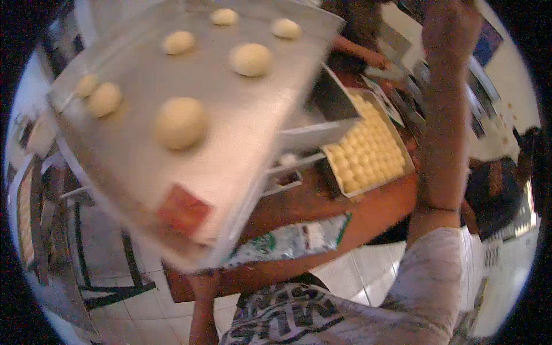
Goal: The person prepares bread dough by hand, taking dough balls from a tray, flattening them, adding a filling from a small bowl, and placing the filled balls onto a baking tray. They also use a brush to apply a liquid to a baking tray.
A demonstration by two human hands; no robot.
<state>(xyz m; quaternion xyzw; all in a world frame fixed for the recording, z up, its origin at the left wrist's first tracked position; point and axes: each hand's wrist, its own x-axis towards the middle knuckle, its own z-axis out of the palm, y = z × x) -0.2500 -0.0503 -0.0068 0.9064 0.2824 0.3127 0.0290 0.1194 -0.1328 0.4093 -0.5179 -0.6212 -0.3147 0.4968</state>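
A large metal baking tray (230,138) is held up, tilted, close to the camera. Several pale round dough balls (180,122) lie spread over it, and a red square patch (184,210) sits near its front edge. My left hand (200,280) grips the tray's near edge from below and is mostly hidden by it. My right arm is raised high on the right. My right hand (451,26) is at the top of the view, blurred, away from the tray. I cannot make out whether it holds anything.
Below stands a brown table (374,213) with a tray packed with yellow dough balls (368,149), bare metal trays (325,118) and a printed plastic bag (293,241). Another person's arm (362,54) works at the far side. Someone dark-haired (494,190) is at right. A rack (34,190) stands left.
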